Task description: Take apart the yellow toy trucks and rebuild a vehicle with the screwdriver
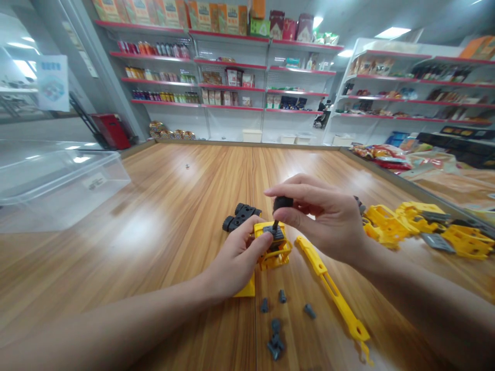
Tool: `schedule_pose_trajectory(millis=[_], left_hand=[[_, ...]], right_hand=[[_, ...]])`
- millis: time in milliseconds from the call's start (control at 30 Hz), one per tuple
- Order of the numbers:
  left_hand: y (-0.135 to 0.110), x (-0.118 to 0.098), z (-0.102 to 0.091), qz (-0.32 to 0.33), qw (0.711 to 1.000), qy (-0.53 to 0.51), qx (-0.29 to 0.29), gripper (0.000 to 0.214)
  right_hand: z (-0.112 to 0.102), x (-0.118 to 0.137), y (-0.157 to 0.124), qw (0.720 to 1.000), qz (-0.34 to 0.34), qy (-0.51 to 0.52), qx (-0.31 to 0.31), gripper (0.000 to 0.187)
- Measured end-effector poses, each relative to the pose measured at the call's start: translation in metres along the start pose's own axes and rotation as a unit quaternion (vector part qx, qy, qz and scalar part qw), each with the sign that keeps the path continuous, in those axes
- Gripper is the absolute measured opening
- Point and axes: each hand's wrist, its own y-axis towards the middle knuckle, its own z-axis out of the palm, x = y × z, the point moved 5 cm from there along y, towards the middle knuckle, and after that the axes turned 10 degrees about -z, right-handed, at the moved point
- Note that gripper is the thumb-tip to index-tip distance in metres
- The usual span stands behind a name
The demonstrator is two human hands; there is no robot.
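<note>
My left hand (235,260) grips a small yellow toy block with grey insets (275,248) and steadies it on the wooden table (162,206). My right hand (323,216) pinches a short black screwdriver (281,205) from above, its tip resting on top of the yellow block. A dark grey track piece (240,215) lies just behind the block. To the right of the block lies a long yellow arm piece (332,291). Several small grey pegs (276,319) are scattered in front of my hands.
A pile of yellow and grey toy parts (421,226) lies at the right. A clear plastic bin (50,180) stands at the left. Snack packets (382,154) rest on a neighbouring table; store shelves (232,67) line the back wall.
</note>
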Motion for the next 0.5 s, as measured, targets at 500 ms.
schedule_pose_trajectory(millis=[500], left_hand=[[-0.0004,0.0005,-0.0026,0.003,1.0,0.02,-0.019,0.016]], right_hand=[[0.0008,0.0,-0.0011,0.999,-0.031,-0.016,-0.014,0.028]])
